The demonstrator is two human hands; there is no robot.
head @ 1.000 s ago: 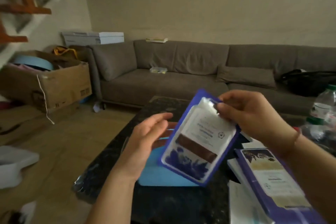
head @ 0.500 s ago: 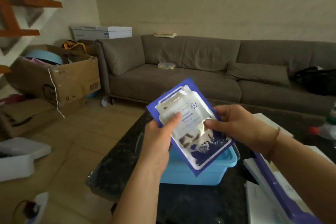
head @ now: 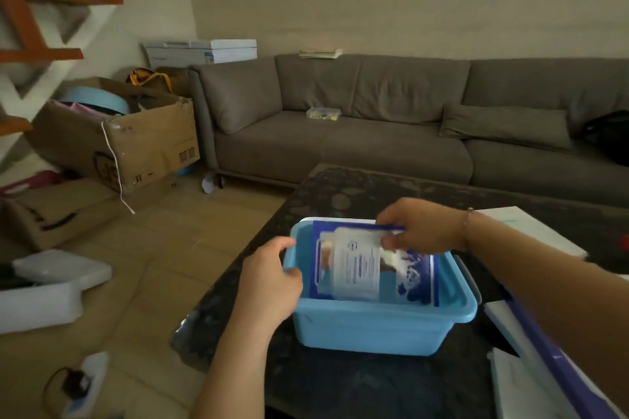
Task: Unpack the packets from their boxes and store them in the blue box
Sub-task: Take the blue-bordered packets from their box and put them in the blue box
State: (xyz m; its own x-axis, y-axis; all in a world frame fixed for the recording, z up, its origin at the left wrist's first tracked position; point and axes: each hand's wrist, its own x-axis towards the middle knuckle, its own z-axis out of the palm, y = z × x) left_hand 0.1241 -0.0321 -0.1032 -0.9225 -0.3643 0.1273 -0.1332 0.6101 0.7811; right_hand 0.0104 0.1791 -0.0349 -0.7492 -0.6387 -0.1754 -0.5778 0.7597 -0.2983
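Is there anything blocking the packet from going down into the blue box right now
Nothing visible does. The right hand holds the packet already partly inside the open blue box, and the left hand grips the box's left rim, clear of the packet. The bottom of the box is hidden.

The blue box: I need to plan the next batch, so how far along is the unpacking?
Done: little that shows; the blue box holds nothing visible besides the current packets. In hand: the right hand lowers packets into it while the left hand grips its rim. Left: purple and white boxes lie on the table at right; contents unseen.
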